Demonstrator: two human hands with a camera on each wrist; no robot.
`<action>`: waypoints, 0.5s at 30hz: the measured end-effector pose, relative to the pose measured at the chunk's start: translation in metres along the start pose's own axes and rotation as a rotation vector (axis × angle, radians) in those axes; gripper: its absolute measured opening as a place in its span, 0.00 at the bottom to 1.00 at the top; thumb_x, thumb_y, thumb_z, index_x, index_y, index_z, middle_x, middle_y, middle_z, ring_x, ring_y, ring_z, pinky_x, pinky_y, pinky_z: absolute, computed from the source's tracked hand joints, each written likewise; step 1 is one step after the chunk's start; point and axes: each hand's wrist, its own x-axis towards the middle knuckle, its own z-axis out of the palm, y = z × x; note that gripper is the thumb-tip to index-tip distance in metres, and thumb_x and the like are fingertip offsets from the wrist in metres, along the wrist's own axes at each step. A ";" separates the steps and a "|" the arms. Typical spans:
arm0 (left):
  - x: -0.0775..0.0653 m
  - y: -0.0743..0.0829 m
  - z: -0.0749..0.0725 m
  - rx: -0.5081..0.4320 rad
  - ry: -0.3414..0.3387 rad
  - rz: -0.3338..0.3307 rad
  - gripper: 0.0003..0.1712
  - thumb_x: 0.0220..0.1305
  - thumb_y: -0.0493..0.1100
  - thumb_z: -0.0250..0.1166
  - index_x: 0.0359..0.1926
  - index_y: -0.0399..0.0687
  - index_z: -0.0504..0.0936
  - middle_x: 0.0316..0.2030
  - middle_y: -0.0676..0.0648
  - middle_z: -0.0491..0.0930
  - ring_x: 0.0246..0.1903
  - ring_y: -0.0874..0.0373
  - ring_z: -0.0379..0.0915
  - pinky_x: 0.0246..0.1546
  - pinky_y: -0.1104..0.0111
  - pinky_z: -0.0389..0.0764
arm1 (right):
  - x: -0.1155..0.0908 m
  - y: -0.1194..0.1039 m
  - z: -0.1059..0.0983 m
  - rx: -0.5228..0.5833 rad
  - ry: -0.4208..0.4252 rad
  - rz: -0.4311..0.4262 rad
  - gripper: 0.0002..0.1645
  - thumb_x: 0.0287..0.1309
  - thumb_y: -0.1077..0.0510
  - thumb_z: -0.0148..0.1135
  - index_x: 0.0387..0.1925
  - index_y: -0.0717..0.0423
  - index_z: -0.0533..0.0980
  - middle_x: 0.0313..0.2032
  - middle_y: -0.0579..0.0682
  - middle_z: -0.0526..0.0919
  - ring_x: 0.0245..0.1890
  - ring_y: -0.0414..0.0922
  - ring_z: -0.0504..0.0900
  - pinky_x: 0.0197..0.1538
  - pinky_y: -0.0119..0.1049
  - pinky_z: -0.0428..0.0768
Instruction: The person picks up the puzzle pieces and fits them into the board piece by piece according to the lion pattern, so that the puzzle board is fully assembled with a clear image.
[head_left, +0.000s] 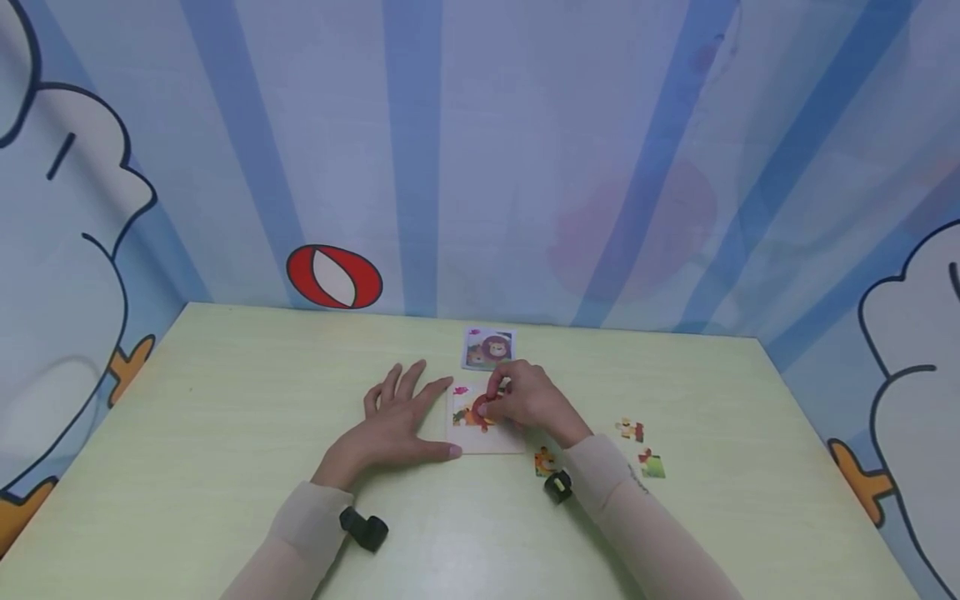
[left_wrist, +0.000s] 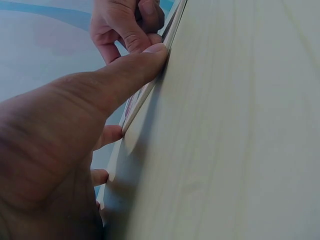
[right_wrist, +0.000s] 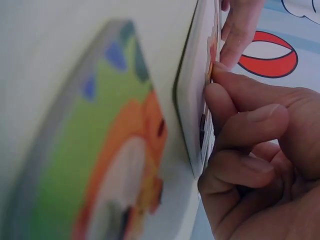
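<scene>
A square white puzzle board (head_left: 487, 444), partly filled with lion-picture pieces, lies between the hands. My left hand (head_left: 397, 425) is spread with straight fingers; its thumb touches the near left corner and its index finger reaches the far left corner. In the left wrist view, that thumb (left_wrist: 135, 65) lies against the board's edge. My right hand (head_left: 536, 404) pinches a reddish puzzle piece (head_left: 485, 411) low over the board, largely hidden by the fingers. The right wrist view shows thumb and index finger together at the board's surface, the other fingers curled.
Beyond the board lies a lion picture card (head_left: 487, 348). Loose puzzle pieces lie on the right: an orange one (head_left: 546, 462) near the right wrist, a yellow and brown one (head_left: 632, 430) and a green one (head_left: 652, 463) farther out. A printed curtain (head_left: 487, 167) stands behind the table.
</scene>
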 end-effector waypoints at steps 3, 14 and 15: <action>0.000 0.001 0.000 -0.001 -0.003 -0.012 0.60 0.55 0.71 0.76 0.84 0.66 0.60 0.88 0.40 0.40 0.86 0.32 0.26 0.79 0.30 0.36 | 0.000 0.000 0.000 0.006 0.004 -0.001 0.12 0.61 0.57 0.79 0.35 0.53 0.80 0.21 0.47 0.79 0.17 0.41 0.71 0.22 0.32 0.70; 0.001 0.000 0.000 0.000 -0.003 -0.005 0.60 0.56 0.71 0.76 0.84 0.65 0.61 0.88 0.40 0.41 0.86 0.31 0.26 0.78 0.30 0.36 | -0.002 0.008 -0.002 0.125 -0.019 -0.033 0.12 0.60 0.55 0.80 0.36 0.52 0.82 0.19 0.45 0.79 0.17 0.40 0.68 0.22 0.32 0.68; 0.001 0.000 0.000 0.001 -0.005 -0.007 0.60 0.56 0.71 0.76 0.84 0.65 0.60 0.88 0.40 0.40 0.86 0.32 0.26 0.78 0.30 0.36 | -0.003 0.009 -0.002 0.146 -0.026 -0.032 0.12 0.60 0.55 0.80 0.37 0.52 0.82 0.20 0.45 0.80 0.17 0.40 0.69 0.23 0.32 0.68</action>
